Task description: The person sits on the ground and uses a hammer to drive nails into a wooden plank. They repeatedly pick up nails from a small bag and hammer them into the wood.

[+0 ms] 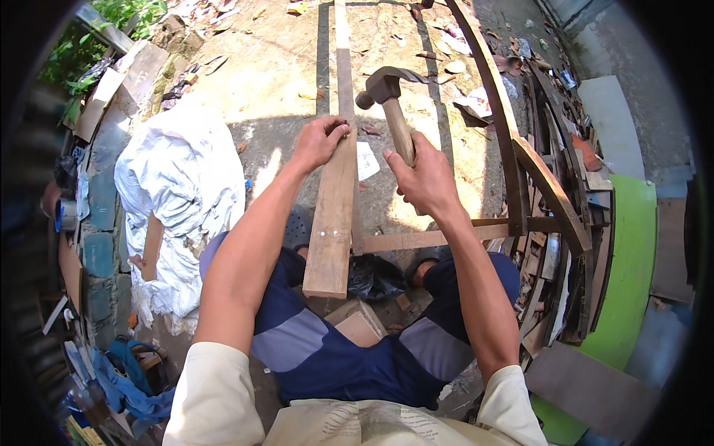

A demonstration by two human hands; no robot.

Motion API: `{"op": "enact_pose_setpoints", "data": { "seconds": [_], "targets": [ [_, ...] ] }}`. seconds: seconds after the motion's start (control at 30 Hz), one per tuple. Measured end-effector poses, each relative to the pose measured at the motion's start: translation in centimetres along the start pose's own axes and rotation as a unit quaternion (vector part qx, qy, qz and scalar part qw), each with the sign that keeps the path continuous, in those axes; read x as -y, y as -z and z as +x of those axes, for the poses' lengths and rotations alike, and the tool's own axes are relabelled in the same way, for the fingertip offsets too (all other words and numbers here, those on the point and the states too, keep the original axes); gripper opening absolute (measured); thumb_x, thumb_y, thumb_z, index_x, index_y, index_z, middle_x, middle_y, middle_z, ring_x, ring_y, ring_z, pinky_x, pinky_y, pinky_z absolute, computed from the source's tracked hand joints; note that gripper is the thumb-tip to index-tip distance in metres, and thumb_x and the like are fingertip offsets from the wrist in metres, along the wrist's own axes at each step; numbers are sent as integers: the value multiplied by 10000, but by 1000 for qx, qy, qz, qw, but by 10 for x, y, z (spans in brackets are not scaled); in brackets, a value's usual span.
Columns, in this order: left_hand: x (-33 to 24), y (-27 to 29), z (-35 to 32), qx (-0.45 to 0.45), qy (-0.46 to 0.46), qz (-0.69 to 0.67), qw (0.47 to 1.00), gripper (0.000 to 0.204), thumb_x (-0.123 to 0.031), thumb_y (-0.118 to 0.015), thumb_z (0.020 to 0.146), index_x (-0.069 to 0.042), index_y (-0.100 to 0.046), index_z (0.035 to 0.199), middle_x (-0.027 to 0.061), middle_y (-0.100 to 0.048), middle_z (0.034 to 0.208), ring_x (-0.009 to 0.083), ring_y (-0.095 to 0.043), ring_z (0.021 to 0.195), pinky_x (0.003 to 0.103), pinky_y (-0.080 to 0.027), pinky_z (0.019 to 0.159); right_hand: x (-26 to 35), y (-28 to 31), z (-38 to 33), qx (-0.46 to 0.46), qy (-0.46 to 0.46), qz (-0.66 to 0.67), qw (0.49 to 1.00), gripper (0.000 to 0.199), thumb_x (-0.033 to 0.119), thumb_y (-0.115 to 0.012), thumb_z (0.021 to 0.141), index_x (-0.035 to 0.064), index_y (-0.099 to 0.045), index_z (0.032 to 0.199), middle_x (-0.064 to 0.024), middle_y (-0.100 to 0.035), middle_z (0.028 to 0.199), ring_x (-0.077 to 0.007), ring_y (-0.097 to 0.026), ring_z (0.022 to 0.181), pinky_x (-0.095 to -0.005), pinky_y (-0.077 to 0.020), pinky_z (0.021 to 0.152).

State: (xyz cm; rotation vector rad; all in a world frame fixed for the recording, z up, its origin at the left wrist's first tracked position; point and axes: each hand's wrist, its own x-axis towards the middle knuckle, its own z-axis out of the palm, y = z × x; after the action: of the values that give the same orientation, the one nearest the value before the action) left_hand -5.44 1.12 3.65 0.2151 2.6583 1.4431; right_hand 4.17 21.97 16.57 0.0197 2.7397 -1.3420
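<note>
My right hand [428,177] is wrapped around the wooden handle of a claw hammer [399,130], held up to the right of a long plank. The hammer's dark metal head is raised, its round face toward the left. The wooden plank [331,223] runs away from me between my knees, with two small pale spots near its close end. On the plank's upper part my left hand [321,143] rests with thumb and fingers pinched. Something small and dark shows at those fingertips, too small to name. A crossbar [431,239] joins the plank's side to a wooden post [512,163].
A crumpled white sack [182,171] lies at the left. Wood scraps [547,260] pile up on the right beside a green board [623,253]. A black plastic bag [375,279] and a wooden block [358,327] sit between my legs. Blue cloth [137,383] lies at lower left.
</note>
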Motion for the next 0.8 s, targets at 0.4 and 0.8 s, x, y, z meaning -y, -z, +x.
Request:
{"op": "enact_pose_setpoints", "data": {
  "seconds": [0.4, 0.8],
  "targets": [
    [2, 0, 7, 9, -1, -18, 1000, 290, -264, -666, 947, -44, -732, 1125, 115, -759, 1001, 176, -713, 917, 320, -525, 838, -3, -26, 26, 61, -17, -131, 989, 389, 263, -661, 920, -55, -558, 1119, -281, -662, 799, -407, -681, 739, -477, -504, 657],
    [11, 1, 11, 30, 14, -64, 997, 287, -268, -671, 949, -48, -736, 1121, 92, -765, 994, 137, -697, 897, 306, -522, 830, -10, -27, 21, 66, 21, -111, 991, 366, 206, -624, 911, -98, -528, 1091, -334, -654, 813, -485, -667, 767, -529, -527, 688]
  ]
}}
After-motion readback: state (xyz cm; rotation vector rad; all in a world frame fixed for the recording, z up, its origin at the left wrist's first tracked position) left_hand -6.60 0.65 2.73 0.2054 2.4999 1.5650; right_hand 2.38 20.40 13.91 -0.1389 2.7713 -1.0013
